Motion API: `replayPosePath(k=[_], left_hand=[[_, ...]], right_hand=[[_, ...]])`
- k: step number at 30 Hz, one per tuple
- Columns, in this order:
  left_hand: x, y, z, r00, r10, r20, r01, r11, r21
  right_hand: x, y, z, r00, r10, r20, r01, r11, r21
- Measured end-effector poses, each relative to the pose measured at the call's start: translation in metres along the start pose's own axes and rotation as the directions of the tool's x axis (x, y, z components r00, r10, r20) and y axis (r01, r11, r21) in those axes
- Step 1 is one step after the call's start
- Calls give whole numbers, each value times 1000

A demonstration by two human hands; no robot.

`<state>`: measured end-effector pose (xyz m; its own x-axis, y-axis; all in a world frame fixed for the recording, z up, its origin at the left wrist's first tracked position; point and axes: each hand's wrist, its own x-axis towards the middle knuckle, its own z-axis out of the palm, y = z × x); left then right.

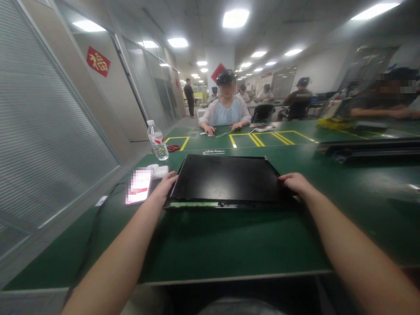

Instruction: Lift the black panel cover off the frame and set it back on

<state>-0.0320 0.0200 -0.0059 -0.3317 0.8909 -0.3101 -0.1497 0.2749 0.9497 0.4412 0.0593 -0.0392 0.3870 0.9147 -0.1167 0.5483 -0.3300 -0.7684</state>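
A black flat screen panel (pixel 226 177) lies face up on the green table, or just above it; I cannot tell which. It has a dark frame, with a green strip along the left part of its near edge. My left hand (pixel 166 183) grips the panel's left edge, fingers pointing away from me and partly hidden by the rim. On the opposite side, my right hand (pixel 295 181) is closed on the right edge, with thumb and index finger at the border. Both forearms reach in from the bottom corners.
Left of the panel are a lit phone (pixel 139 186), a white case (pixel 159 171), a water bottle (pixel 158 142) and red-handled scissors (pixel 173 148). Dark long frames (pixel 370 151) lie at right on the green table (pixel 236 249). A co-worker (pixel 226 109) sits opposite, hands on the table.
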Motion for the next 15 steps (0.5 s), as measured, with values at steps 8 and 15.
replayPosePath(k=[8, 15], left_hand=[[-14, 5, -2, 990, 2, 142, -2, 1000, 0], [-14, 8, -7, 991, 44, 127, -63, 986, 155]], right_hand=[[-2, -2, 1, 999, 10, 32, -10, 1000, -12], [-7, -5, 3, 999, -38, 25, 39, 998, -54]])
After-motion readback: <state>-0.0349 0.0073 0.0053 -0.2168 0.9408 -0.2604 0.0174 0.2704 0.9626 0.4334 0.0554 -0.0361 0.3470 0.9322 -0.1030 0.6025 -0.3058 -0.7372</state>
